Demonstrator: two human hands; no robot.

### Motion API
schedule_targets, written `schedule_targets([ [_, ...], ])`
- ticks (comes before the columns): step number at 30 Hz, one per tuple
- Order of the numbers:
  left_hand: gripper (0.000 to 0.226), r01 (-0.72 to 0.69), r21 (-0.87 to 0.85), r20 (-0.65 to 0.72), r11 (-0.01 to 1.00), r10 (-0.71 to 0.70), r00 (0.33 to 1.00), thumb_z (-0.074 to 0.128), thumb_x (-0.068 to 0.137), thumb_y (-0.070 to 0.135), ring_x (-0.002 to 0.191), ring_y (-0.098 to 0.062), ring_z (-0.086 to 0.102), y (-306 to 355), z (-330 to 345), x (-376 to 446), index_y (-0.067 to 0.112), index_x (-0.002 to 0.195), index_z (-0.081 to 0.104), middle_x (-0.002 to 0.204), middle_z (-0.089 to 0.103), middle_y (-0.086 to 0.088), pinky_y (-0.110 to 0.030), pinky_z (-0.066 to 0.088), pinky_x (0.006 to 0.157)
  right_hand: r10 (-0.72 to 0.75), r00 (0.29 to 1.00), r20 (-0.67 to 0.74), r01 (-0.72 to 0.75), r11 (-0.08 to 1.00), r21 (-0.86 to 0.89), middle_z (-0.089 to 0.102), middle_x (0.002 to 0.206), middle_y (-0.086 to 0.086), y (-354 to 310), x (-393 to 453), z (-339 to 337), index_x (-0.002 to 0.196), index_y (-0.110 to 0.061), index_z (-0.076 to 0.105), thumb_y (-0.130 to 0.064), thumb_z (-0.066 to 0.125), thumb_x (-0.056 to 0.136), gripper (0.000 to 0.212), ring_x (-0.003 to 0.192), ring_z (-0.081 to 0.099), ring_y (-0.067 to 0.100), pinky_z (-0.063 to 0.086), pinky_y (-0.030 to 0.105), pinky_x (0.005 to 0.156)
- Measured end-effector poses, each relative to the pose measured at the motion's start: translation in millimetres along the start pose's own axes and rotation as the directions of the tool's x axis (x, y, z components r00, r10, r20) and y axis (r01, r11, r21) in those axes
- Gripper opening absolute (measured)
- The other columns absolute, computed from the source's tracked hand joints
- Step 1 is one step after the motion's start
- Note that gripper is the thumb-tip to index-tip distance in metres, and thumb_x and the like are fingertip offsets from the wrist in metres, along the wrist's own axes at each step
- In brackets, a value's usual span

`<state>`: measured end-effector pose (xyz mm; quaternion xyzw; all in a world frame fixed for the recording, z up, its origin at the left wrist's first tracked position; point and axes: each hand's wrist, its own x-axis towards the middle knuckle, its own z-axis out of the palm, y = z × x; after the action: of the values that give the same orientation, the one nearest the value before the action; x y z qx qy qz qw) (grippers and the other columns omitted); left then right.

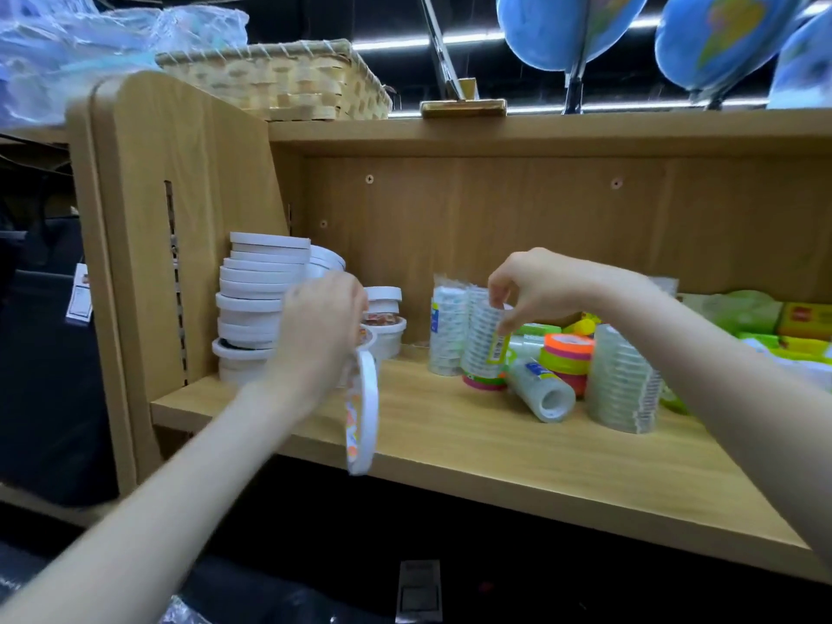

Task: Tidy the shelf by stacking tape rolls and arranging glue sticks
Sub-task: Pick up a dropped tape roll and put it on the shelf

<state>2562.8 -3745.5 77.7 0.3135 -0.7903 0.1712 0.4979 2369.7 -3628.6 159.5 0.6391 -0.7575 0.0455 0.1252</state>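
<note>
My left hand (317, 328) grips a thin white tape roll (362, 412) that hangs on edge over the front of the wooden shelf (450, 436). Behind it, a tall uneven stack of white tape rolls (256, 304) stands against the left wall. My right hand (535, 286) pinches the top of a wrapped pack of clear tape rolls (486, 340), held upright on a pink and green roll. Another clear pack (448, 331) stands beside it, one (542, 389) lies on its side, and a third (623, 380) stands to the right. Orange and green tape rolls (568, 353) sit between them.
Small white tubs (385, 326) stand behind my left hand. Green and yellow packets (783, 326) crowd the shelf's right end. On the shelf's top board are a wicker basket (288, 78), plastic bags and blue globes (716, 38). The upright side panel (180, 195) closes the left.
</note>
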Motion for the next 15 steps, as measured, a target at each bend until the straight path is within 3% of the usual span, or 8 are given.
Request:
schedule_targets([
  [3, 0.018, -0.169, -0.026, 0.078, 0.985, 0.171, 0.982, 0.050, 0.079, 0.026, 0.070, -0.025, 0.060, 23, 33, -42, 0.017, 0.070, 0.062, 0.073, 0.061, -0.004, -0.035, 0.028, 0.074, -0.033, 0.999, 0.036, 0.032, 0.999, 0.004, 0.053, 0.078, -0.006, -11, 3, 22, 0.092, -0.017, 0.063, -0.026, 0.075, 0.075, 0.023, 0.081, 0.052, 0.017, 0.041, 0.026, 0.064],
  [7, 0.020, -0.047, 0.017, 0.306, 0.999, 0.040, 0.951, 0.052, 0.089, 0.028, 0.108, -0.029, 0.048, 30, 42, -42, 0.015, 0.098, 0.065, 0.111, 0.057, -0.006, -0.037, 0.020, 0.093, 0.033, 0.995, -0.098, -0.039, 0.998, -0.057, 0.062, 0.105, 0.012, -5, 5, 43, 0.100, -0.012, 0.063, -0.022, 0.071, 0.077, 0.026, 0.097, 0.058, 0.030, 0.046, 0.034, 0.077],
  [10, 0.024, 0.047, -0.029, 0.245, 0.998, -0.038, 0.969, 0.047, 0.093, 0.028, 0.112, -0.027, 0.045, 25, 40, -41, 0.014, 0.105, 0.062, 0.113, 0.054, -0.007, -0.035, 0.022, 0.093, 0.008, 0.972, -0.234, -0.011, 1.000, -0.012, 0.052, 0.113, 0.014, -4, -6, 45, 0.116, -0.013, 0.056, -0.022, 0.065, 0.083, 0.036, 0.106, 0.051, 0.032, 0.041, 0.036, 0.086],
  [15, 0.035, 0.129, -0.197, 0.083, 0.972, -0.115, 0.990, 0.036, 0.082, 0.027, 0.098, -0.032, 0.053, 25, 25, -68, 0.008, 0.087, 0.065, 0.098, 0.057, -0.013, -0.041, 0.038, 0.081, -0.186, 0.896, -0.403, 0.248, 0.963, 0.106, 0.062, 0.101, 0.011, -43, -40, 54, 0.100, -0.008, 0.066, -0.014, 0.058, 0.085, 0.018, 0.087, 0.056, 0.023, 0.040, 0.029, 0.081],
])
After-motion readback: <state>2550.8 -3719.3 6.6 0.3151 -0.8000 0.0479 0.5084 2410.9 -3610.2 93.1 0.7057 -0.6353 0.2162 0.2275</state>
